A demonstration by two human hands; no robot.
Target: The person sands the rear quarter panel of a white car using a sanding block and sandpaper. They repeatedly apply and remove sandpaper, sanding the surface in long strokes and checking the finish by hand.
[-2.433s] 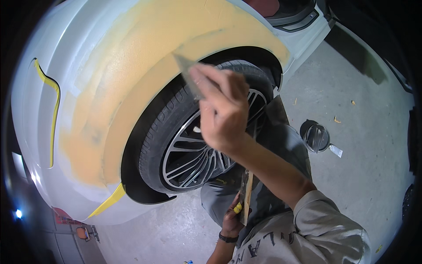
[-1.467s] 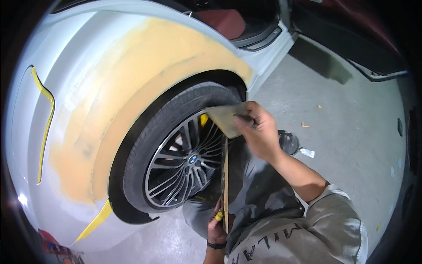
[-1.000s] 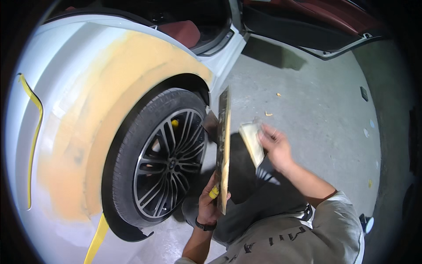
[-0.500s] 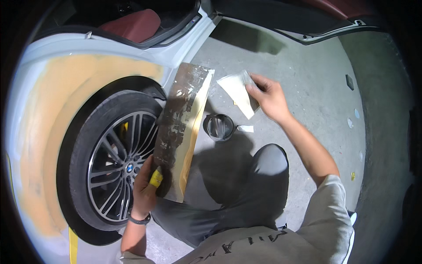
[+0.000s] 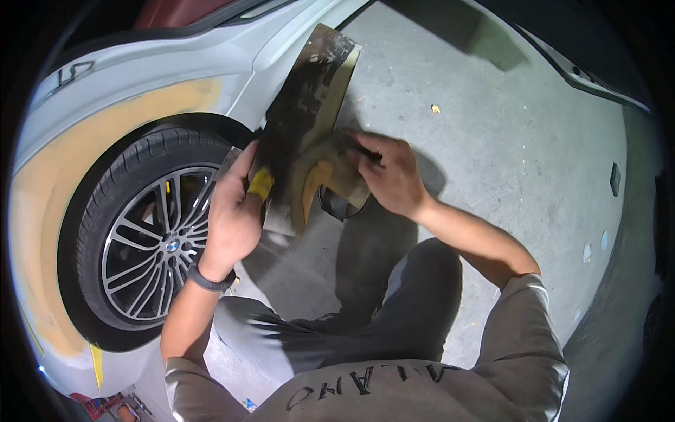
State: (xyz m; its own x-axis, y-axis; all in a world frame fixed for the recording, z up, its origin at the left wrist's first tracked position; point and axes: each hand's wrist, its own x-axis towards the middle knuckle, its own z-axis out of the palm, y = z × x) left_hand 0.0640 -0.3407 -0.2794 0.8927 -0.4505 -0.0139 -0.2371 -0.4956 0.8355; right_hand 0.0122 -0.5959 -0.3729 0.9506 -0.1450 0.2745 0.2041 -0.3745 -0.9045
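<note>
My left hand (image 5: 235, 218) grips the lower left edge of a long, dark, smeared putty board (image 5: 302, 91), held tilted in front of me. A yellow wrap (image 5: 261, 183) sits at my left thumb. Cream and orange-yellow putty (image 5: 311, 186) lies along the board's right side and lower end. My right hand (image 5: 395, 172) pinches a flat putty spreader (image 5: 344, 169), somewhat blurred, whose edge meets or overlaps the board beside the putty. Beneath them, a round dark container (image 5: 341, 207) on the floor is mostly hidden.
A white car body with a tan filler patch (image 5: 42, 232) curves round the wheel arch on the left. Its spoked wheel (image 5: 165, 246) is close to my left arm. An open car door (image 5: 562, 60) reaches over the grey floor (image 5: 506, 141) at upper right. Yellow tape (image 5: 97, 366) hangs lower left.
My right hand has brought the spreader left and down, from apart to against the board. The board and my left hand have risen in view. The view itself has shifted.
</note>
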